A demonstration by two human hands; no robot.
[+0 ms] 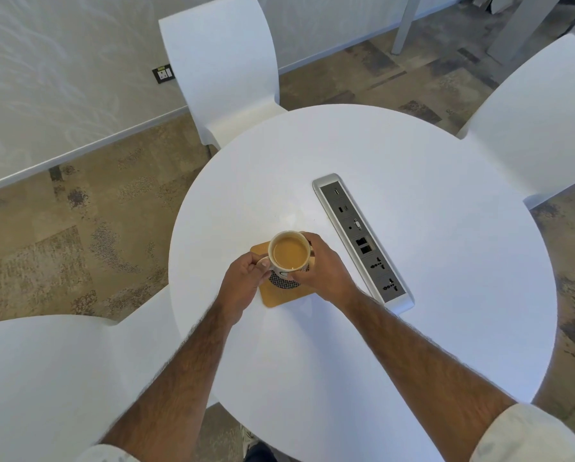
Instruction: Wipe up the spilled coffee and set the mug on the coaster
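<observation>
Mug (279, 274) of coffee (290, 255) over coaster (277, 297)

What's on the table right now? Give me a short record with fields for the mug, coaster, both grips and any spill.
mug: full of milky coffee, upright over the coaster
coaster: tan square, on white round table
left grip: fingers curled at the mug's left side
right grip: wrapped round the mug's right side
spill: none visible

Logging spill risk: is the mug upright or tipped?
Upright. The mug shows level coffee inside its round rim; left hand and right hand grip it over the coaster.
</observation>
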